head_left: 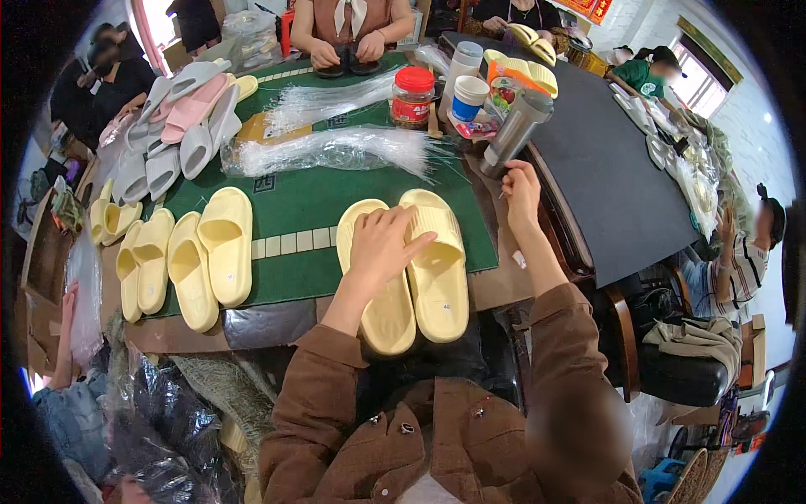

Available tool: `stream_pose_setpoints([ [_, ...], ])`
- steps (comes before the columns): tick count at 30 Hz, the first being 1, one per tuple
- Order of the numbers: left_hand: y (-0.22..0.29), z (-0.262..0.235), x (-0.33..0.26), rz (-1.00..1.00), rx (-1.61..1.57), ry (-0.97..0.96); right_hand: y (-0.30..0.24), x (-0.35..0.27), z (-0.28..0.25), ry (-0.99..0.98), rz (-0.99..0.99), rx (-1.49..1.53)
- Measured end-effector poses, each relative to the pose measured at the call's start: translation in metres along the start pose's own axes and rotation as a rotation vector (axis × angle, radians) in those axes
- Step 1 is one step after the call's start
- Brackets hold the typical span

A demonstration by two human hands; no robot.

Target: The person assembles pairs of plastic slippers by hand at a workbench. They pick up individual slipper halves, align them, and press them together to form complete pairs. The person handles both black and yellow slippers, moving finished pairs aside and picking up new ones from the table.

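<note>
A pair of pale yellow slide slippers lies side by side at the table's front edge, toes away from me. My left hand [382, 244] covers the strap of the left slipper [389, 323]. Its thumb presses across onto the ribbed strap of the right slipper [440, 286], and its fingertips dip in between the two. To the right, my right hand [522, 195] is raised with fingers pinched together, below a grey tumbler [519, 130]. Something small and thin seems to stick out of the pinch; its kind is unclear.
More yellow slippers [227, 244] stand at left, before a pile of grey and pink slippers [180, 126]. Bundles of clear plastic strands [336, 153] lie ahead. A red-lidded jar [412, 97] and paper cup [469, 98] stand nearby. Across the table, a person's hands [346, 55] hold dark slippers.
</note>
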State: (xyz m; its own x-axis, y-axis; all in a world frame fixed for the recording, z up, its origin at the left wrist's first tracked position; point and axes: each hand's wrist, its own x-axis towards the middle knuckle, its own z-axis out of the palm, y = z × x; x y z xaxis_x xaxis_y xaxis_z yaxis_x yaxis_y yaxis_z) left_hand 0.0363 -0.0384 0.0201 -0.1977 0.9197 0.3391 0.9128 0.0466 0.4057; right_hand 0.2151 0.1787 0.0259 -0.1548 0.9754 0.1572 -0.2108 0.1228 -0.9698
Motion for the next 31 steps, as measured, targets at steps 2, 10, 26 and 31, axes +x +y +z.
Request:
stream_pose_setpoints([
  [2,-0.002,0.004,-0.001,0.014,-0.003,0.019,-0.012,-0.012,-0.007,0.03,0.06,0.242],
  [10,0.001,0.001,0.0,0.023,0.02,0.016,-0.032,-0.035,-0.013,-0.344,0.356,0.34],
  [26,0.003,0.001,-0.001,0.026,0.033,0.018,-0.113,-0.09,-0.009,-0.475,-0.111,0.62],
  [31,0.002,0.005,-0.002,0.015,0.048,0.055,-0.09,-0.124,0.012,-0.515,0.025,0.108],
])
